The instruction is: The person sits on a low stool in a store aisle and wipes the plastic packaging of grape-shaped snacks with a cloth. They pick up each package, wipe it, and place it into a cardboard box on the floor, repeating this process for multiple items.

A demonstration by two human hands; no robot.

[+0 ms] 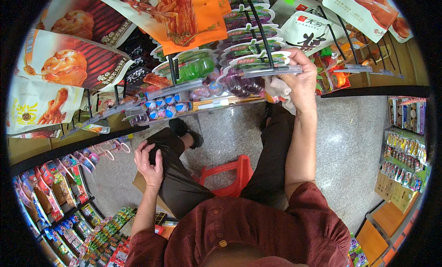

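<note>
My right hand [299,81] is raised to the shelf rack and holds a crumpled pale cloth [279,89]. Its fingers are bent around the right end of a clear plastic label holder [272,70] at the tip of a black display hook [260,28]. Purple jelly-like sweets in clear packs [243,85] hang just left of the cloth. My left hand [149,161] rests at my left knee, fingers loosely curled and apart, holding nothing. Green packs [197,66] and an orange snack bag [186,18] hang further left.
Snack bags [65,66] hang at upper left, and a white bag [309,32] at upper right. Round blue-wrapped sweets [167,106] lie along the shelf edge. A red plastic stool [238,177] is between my legs. Stocked shelves [58,198] stand at left, others [404,146] at right.
</note>
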